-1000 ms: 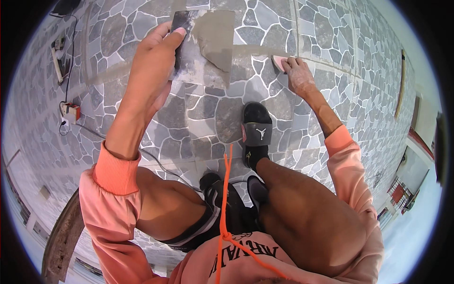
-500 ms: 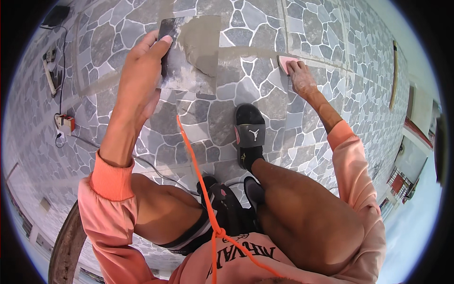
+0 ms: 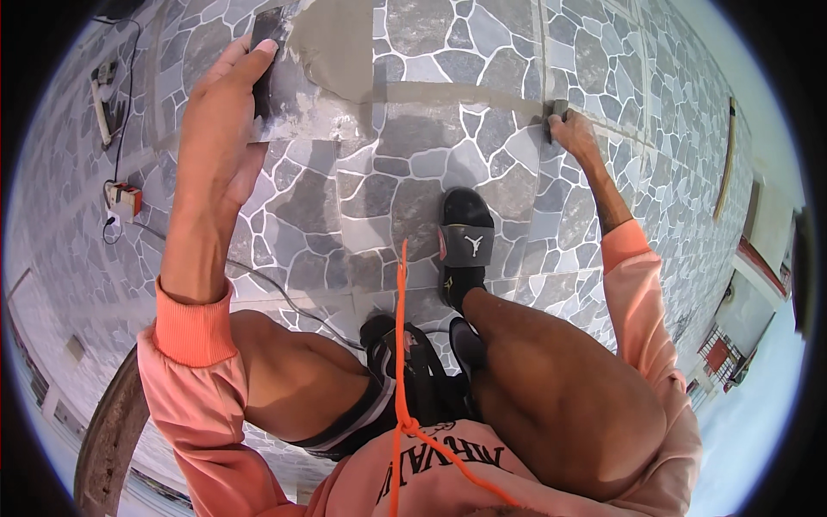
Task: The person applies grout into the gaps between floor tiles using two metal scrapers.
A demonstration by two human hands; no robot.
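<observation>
My left hand (image 3: 228,116) grips the dark edge of a flat board (image 3: 284,116), held over the floor at upper left, with a mound of grey-beige paste (image 3: 332,52) spread on it. My right hand (image 3: 570,133), whitened with dust, has its fingers closed on a small grout float (image 3: 556,115) at upper right. The float is against the tiled floor (image 3: 439,138) on a grey smeared band that runs along a joint. The float's underside is hidden.
An orange-and-white power box (image 3: 125,200) with a grey cable (image 3: 284,291) lies at left, near tools (image 3: 106,103). A long strip (image 3: 724,159) lies at right. My foot in a black slide (image 3: 465,241) is on the floor. A curved wooden edge (image 3: 108,431) shows at lower left.
The board in my left hand has moved leftward and slightly up. My right hand has moved rightward along the grey band, and the float has turned, its pink face now out of sight.
</observation>
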